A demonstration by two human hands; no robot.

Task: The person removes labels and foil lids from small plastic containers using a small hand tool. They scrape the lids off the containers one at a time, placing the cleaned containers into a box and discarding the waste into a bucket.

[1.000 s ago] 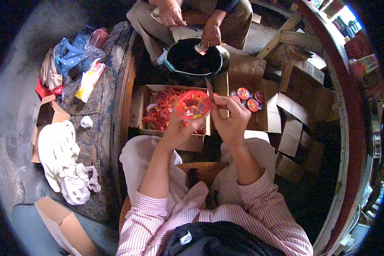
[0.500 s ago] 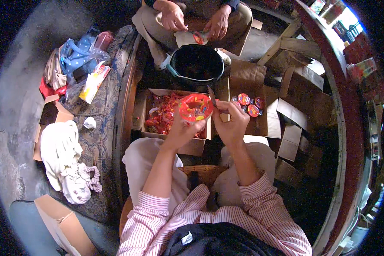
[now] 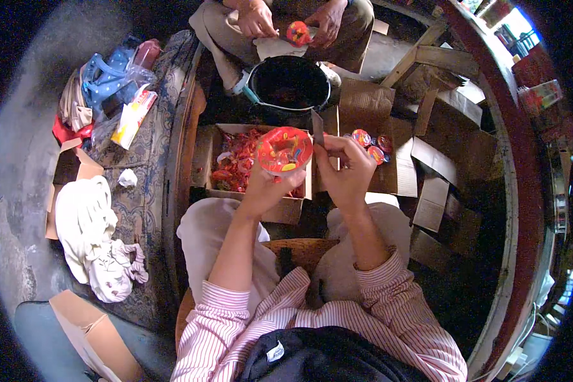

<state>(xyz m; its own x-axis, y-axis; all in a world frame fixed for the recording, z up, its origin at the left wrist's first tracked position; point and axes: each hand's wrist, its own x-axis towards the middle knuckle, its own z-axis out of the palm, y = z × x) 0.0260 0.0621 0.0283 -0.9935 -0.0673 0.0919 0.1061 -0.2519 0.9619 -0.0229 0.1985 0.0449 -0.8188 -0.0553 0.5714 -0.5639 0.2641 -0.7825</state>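
My left hand (image 3: 263, 191) grips a plastic cup with a red printed lid (image 3: 285, 151), tilted so its top faces me. Beside the cup's right edge, a knife (image 3: 317, 126) points upward, its handle pinched in the closed fingers of my right hand (image 3: 349, 170). The blade and the lid appear slightly apart. Below my left hand is a cardboard box (image 3: 283, 211) heaped with red, shiny lids or wrappers (image 3: 235, 159). To the right, another carton (image 3: 402, 169) contains several lidded cups (image 3: 375, 155), partly hidden by my right hand.
A black bucket (image 3: 329, 95) stands beyond the boxes. Across from me, a seated person's hands (image 3: 258, 20) hold a small red-topped item (image 3: 298, 33). Opened cartons (image 3: 433, 159) lie right; a patterned bench (image 3: 143, 197) at left bears cloths (image 3: 86, 210) and a blue bag (image 3: 108, 79).
The cup has shifted slightly left and turned its lid more toward me. My knife stands more upright, a little apart from it. The other person's red item is raised higher.
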